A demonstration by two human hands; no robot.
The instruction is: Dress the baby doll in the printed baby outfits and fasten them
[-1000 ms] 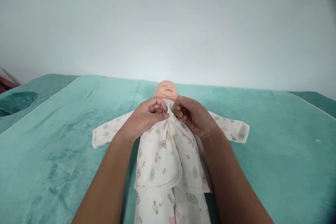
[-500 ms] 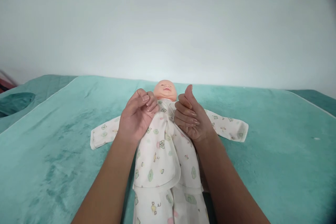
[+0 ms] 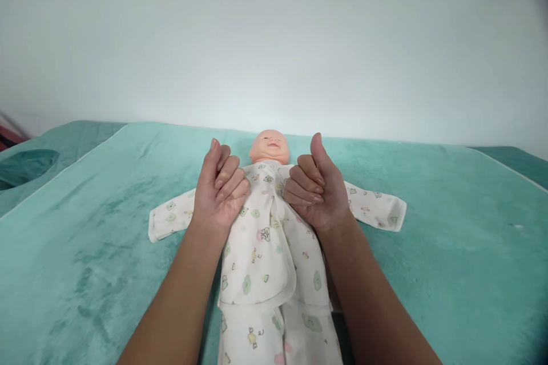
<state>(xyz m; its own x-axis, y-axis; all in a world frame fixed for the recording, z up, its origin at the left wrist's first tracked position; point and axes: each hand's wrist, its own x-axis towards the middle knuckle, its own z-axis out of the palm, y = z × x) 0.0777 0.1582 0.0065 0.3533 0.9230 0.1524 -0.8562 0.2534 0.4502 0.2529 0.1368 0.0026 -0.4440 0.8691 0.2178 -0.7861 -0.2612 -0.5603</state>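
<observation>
A baby doll (image 3: 269, 148) lies on its back with its head at the far end. It wears a white printed wrap top (image 3: 261, 256) and matching trousers (image 3: 252, 339), and both sleeves are spread out sideways. Over the left side of the doll's chest is my left hand (image 3: 222, 185), curled into a fist with the thumb up and nothing in it. My right hand (image 3: 317, 185) mirrors it on the other side, fingers folded in and thumb raised, also without anything in it. Whether either hand touches the top, I cannot tell.
Under the doll spreads a teal plush blanket (image 3: 449, 251) with a pale edge seam. A white wall (image 3: 274, 57) rises behind it. At the far left, a darker teal patch (image 3: 25, 168) and something red (image 3: 8, 137) show.
My left hand has turned so that its thumb points up, its fingers closing into a fist. My right hand has curled tighter and shifted slightly. The doll stays put.
</observation>
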